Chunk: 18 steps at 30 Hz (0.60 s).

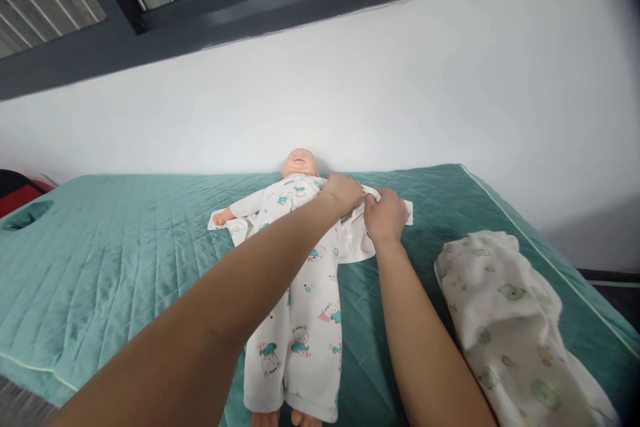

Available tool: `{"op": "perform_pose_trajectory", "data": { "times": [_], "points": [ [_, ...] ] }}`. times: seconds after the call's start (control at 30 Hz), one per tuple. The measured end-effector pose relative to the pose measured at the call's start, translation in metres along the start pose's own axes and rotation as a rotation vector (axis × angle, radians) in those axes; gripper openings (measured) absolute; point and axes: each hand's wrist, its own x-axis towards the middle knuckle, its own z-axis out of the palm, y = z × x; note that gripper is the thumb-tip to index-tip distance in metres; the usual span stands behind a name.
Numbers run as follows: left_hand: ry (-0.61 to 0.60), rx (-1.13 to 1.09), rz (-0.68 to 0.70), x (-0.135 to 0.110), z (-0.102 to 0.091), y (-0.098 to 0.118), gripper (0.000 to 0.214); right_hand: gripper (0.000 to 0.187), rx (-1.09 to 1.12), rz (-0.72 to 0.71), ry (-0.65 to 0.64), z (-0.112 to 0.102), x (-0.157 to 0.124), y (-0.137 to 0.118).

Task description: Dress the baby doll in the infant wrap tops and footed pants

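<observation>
A baby doll [299, 163] lies on its back on a teal quilted mattress [115, 247], head toward the wall. It wears a white romper [305, 320] printed with small animals. My left hand [343, 192] and my right hand [384, 215] are both closed on the romper's white sleeve fabric at the doll's shoulder on the right side. The doll's other arm [235, 210] stretches out to the left. Its bare feet [283, 419] show at the bottom edge.
A crumpled white cloth with green prints [505, 320] lies on the mattress at the right. A white wall [400, 80] runs behind the bed, with a dark window frame [200, 7] above. Something red and black [17, 190] sits at the far left.
</observation>
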Motion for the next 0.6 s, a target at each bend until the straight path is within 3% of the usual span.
{"op": "perform_pose_trajectory", "data": {
  "times": [0.13, 0.33, 0.6],
  "points": [
    [0.031, 0.047, 0.003, -0.004, -0.007, -0.014, 0.04, 0.035, 0.091, 0.063, 0.009, 0.0, 0.003, 0.003],
    [0.087, 0.115, -0.016, -0.016, -0.013, -0.039, 0.037, 0.03, 0.419, 0.212, 0.037, 0.0, 0.006, 0.005],
    [0.13, 0.165, -0.027, -0.033, -0.024, -0.05, 0.036, 0.019, 0.724, 0.28, 0.109, 0.005, 0.016, 0.015]
  ]
}}
